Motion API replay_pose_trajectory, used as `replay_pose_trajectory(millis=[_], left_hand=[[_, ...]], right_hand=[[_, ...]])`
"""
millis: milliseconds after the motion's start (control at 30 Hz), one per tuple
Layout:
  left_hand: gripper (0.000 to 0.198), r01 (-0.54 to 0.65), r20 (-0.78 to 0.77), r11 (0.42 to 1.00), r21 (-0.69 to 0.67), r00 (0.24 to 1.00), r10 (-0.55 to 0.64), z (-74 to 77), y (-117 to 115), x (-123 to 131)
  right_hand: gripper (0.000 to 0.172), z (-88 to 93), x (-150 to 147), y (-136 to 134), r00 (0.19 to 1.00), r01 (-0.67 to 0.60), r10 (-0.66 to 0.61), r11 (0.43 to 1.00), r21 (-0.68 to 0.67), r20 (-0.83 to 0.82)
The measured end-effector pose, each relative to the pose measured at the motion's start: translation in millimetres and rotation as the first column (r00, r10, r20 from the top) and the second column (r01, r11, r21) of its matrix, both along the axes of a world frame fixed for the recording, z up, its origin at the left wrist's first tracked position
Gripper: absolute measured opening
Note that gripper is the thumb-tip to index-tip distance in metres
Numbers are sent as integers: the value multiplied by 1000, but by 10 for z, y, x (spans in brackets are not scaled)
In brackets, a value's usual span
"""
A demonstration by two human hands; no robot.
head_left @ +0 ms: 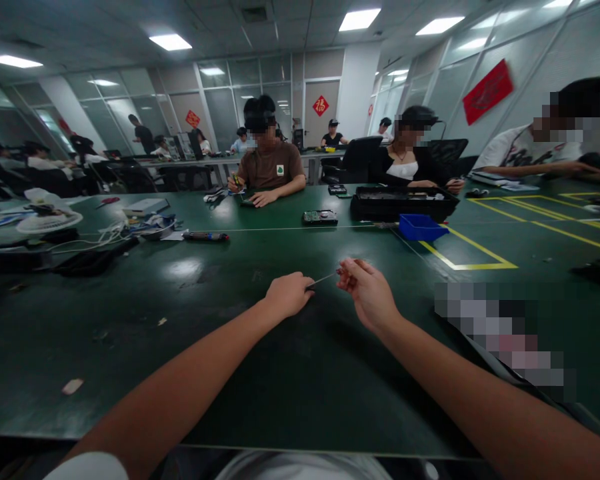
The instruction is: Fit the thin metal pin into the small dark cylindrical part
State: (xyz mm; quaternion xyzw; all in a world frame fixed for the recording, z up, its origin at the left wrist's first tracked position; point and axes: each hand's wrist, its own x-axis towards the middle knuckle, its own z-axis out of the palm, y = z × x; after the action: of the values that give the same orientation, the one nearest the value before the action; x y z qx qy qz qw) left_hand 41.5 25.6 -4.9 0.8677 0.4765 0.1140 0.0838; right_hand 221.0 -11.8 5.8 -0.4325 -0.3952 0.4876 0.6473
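My left hand (pixel 290 295) is closed, low over the green tabletop (pixel 260 387). A thin, pale, straight piece (pixel 324 280) runs from its fingers up towards my right hand (pixel 369 293), like a slim rod or the edge of something flat. The fingers of my right hand are pinched together at the far end of that piece. Something small and dark shows at those fingertips, too small to name. Beyond both hands lies an opened hard drive (pixel 320 217) with its green board showing.
A blue bin (pixel 422 227) and a long black tray (pixel 404 203) stand beyond my right hand. A dark screwdriver-like tool (pixel 206 237), white cables (pixel 107 235) and a white fan-like grille (pixel 49 221) lie to the left. A phone-like slab (pixel 500 333) is blurred at right. Co-workers sit opposite.
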Motion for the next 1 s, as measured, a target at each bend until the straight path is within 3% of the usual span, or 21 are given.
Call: replay_pose_trajectory(millis=[167,300,400,500,633,867,1000], left_hand=[[25,-6,-2,1000,-2,1000,6,-3,119,-26],[25,-47,205,990,-130,976,73,65,200,-232],[28,-79,387,959,-274,903,185,129,241,-458],[31,-139,537,888,-438,752,383,180,253,-730],[28,-160,691,803,-574,432,580,211,227,-1178],[20,-359,739,708,-609,67,670,403,-19,-2058],[18,-492,751,632,-599,-71,656,589,-267,-2507]], right_hand=[[29,-3,6,-5,1000,-13,13,1000,-4,8],[29,-15,10,1,1000,-26,26,1000,0,0],[31,-23,7,4,999,-38,38,999,-1,-24],[33,-26,0,4,997,-35,34,999,-20,-63],[35,-37,-10,5,996,-45,42,998,-33,-77],[35,-76,-11,15,997,-68,67,997,-27,-45],[36,-82,-11,15,997,-62,61,997,-34,-39]])
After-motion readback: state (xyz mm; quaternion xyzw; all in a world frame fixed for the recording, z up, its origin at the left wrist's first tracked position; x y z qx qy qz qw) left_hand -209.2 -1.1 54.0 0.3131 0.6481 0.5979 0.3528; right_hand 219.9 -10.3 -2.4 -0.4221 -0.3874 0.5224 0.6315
